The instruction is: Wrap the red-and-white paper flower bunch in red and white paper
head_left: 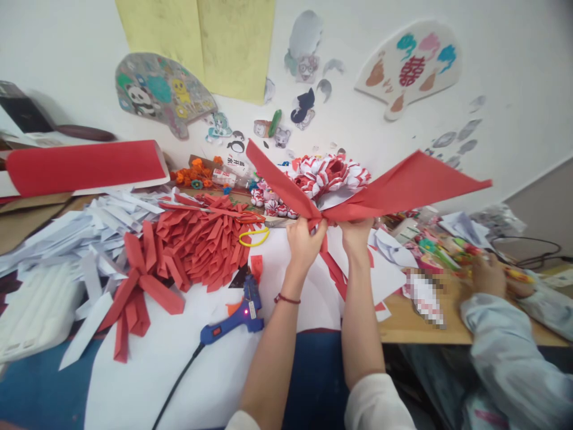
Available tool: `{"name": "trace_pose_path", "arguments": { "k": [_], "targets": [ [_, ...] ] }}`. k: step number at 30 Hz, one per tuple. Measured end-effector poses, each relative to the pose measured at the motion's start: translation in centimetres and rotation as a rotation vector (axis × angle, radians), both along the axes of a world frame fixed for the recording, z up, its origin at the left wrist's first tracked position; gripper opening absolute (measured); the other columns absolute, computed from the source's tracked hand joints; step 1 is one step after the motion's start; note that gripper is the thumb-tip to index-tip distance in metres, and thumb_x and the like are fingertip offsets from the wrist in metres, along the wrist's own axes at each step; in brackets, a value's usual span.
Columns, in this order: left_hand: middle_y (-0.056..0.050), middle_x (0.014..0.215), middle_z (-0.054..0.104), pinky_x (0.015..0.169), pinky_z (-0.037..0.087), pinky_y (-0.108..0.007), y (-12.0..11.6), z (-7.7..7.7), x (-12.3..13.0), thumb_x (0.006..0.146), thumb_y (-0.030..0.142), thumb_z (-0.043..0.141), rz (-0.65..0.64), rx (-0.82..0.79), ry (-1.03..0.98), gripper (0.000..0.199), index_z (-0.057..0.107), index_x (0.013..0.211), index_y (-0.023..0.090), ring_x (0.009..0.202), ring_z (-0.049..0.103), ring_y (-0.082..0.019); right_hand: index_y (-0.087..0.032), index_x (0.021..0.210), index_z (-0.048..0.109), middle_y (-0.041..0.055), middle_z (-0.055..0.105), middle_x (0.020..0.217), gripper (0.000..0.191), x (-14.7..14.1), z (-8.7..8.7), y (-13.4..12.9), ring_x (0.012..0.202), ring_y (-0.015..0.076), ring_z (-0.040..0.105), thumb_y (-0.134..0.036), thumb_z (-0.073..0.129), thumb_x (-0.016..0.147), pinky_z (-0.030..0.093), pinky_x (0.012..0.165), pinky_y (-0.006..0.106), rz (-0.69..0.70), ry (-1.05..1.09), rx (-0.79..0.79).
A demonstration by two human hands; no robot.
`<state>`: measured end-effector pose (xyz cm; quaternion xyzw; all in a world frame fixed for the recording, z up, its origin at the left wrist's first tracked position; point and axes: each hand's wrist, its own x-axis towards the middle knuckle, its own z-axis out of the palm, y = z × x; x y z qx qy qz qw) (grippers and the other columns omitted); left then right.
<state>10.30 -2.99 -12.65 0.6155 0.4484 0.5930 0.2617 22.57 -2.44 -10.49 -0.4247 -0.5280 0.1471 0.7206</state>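
Red sheet (416,185) is up above the desk (403,331), gathered at its middle, two wings flaring out. Left hand (307,240) pinches it at the gather. Right hand (357,232) is at the lower edge just beside; fingertips hidden behind the sheet, can't tell its grip. Red strip (335,272) hangs below; can't tell if it's the same piece. Sheet blocks part of the red-and-white paper flower (333,170). Glue gun (235,316) lies left, cord cut off at bottom edge. Item on the right is pixelated, unreadable.
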Motion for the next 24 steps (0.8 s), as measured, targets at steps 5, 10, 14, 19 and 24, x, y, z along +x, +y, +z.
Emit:
{"name": "trace_pose_path", "arguments": {
  "k": [5, 10, 14, 19, 24],
  "targets": [
    [-0.007, 0.084, 0.073, 0.077, 0.043, -0.032, -0.04, 0.08, -0.12, 0.087, 0.035, 0.065, -0.012, 0.004, 0.011, 0.017, 0.063, 0.088, 0.018, 0.083, 0.069, -0.024, -0.016, 0.062, 0.065, -0.0001, 0.063, 0.059, 0.017, 0.01, 0.26, -0.19, 0.055, 0.0147, 0.055, -0.025, 0.080, 0.061, 0.049, 0.054, 0.028, -0.024, -0.011, -0.033],
    [-0.007, 0.083, 0.072, 0.076, 0.043, -0.032, 0.07, -0.04, -0.07, 0.086, 0.034, 0.066, -0.004, 0.014, 0.041, 0.016, 0.063, 0.086, 0.018, 0.081, 0.068, -0.024, -0.015, 0.064, 0.066, 0.0002, 0.063, 0.060, 0.017, -0.02, 0.13, -0.07, 0.056, 0.0140, 0.054, -0.026, 0.079, 0.063, 0.050, 0.057, 0.028, -0.013, -0.015, -0.087],
    [-0.007, 0.082, 0.072, 0.075, 0.043, -0.031, 0.09, -0.22, 0.01, 0.086, 0.034, 0.065, -0.025, 0.019, 0.015, 0.016, 0.063, 0.087, 0.018, 0.080, 0.068, -0.023, -0.015, 0.063, 0.065, -0.0013, 0.060, 0.058, 0.017, 0.24, -0.18, 0.28, 0.052, 0.0117, 0.050, -0.024, 0.079, 0.062, 0.049, 0.056, 0.027, -0.009, -0.027, -0.080],
    [-0.006, 0.081, 0.072, 0.075, 0.043, -0.030, 0.06, -0.26, 0.02, 0.086, 0.033, 0.065, -0.029, 0.027, 0.039, 0.015, 0.063, 0.088, 0.019, 0.080, 0.068, -0.023, -0.016, 0.063, 0.066, -0.0010, 0.063, 0.063, 0.016, 0.67, -0.52, 0.66, 0.059, 0.0132, 0.053, -0.024, 0.079, 0.060, 0.047, 0.054, 0.025, -0.011, -0.033, -0.055],
    [-0.006, 0.083, 0.072, 0.076, 0.045, -0.030, 0.12, -0.28, 0.08, 0.086, 0.034, 0.066, -0.041, 0.009, 0.024, 0.015, 0.063, 0.087, 0.019, 0.081, 0.068, -0.022, -0.015, 0.071, 0.070, 0.0012, 0.067, 0.070, 0.019, 0.48, -0.40, 0.71, 0.064, 0.0150, 0.058, -0.025, 0.081, 0.060, 0.053, 0.063, 0.028, 0.033, 0.003, -0.065]
  ]
}}
